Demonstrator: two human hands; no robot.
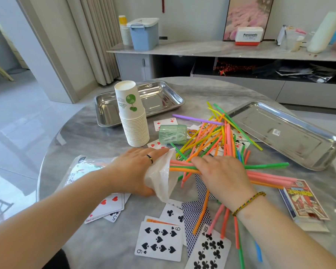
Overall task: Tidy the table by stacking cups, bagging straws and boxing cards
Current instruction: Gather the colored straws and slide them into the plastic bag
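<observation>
My left hand (136, 168) grips the thin clear plastic bag (159, 183) while my right hand (221, 176) closes its fingers round bright plastic straws (270, 177).

bright soft daylight, strongest left of the round grey marble table (211, 92), pale glare on its glossy top. fisheye bending toward the edges, long pale shelf (202, 49) behind the table slightly blurry.

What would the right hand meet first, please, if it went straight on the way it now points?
Most likely the plastic bag, whose mouth the left hand holds open just ahead of the right hand and its gripped straws; depth is hard to judge.
</observation>
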